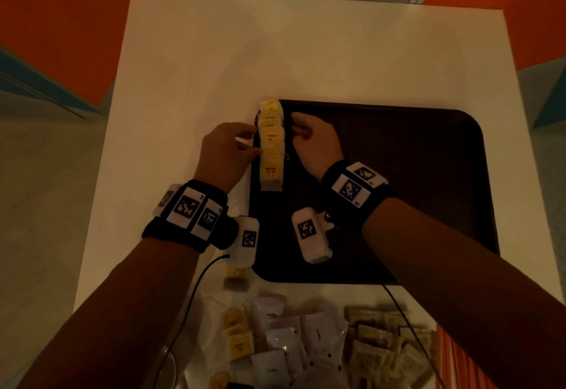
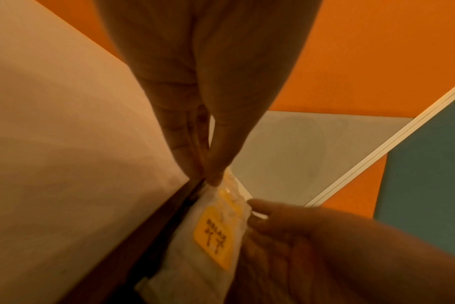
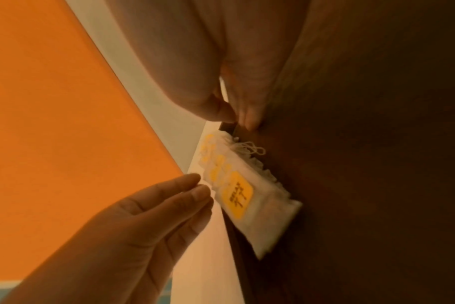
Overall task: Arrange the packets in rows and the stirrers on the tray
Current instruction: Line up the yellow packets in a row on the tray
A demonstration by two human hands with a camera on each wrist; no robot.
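Observation:
A row of overlapping yellow-labelled tea packets (image 1: 270, 146) lies along the left edge of the dark brown tray (image 1: 398, 174). My left hand (image 1: 251, 143) touches the row's left side with straight fingers. My right hand (image 1: 295, 129) rests on the tray against the row's right side, holding nothing. In the left wrist view my left hand (image 2: 210, 174) meets the far part of the tea packets (image 2: 216, 238). In the right wrist view my right hand (image 3: 237, 117) stands at the far end of the tea packets (image 3: 247, 195).
A loose heap lies on the white table (image 1: 190, 67) near me: white coffee packets (image 1: 284, 339), yellow tea packets (image 1: 239, 336), brown packets (image 1: 382, 342). One yellow packet (image 1: 235, 276) sits by the tray's near left corner. An orange-and-white striped thing (image 1: 459, 358) is at bottom right.

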